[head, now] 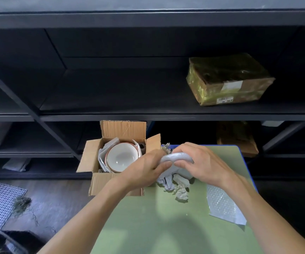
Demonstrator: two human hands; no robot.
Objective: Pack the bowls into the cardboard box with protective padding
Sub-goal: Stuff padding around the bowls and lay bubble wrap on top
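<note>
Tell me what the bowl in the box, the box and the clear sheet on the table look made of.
Bowl: likely glazed ceramic, glossy white with highlights and a reddish rim. Box: brown corrugated cardboard, matte, creased flaps. Sheet: bubble wrap, translucent plastic with rows of small bubbles.

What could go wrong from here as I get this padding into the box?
1. The cardboard box sits at the corner of the table, its footing hidden; pressing down could tip it.
2. The bowl lies uncovered on top; shoving the foam padding in could knock its rim.
3. The right flap stands between padding and bowl and may snag it.
</note>
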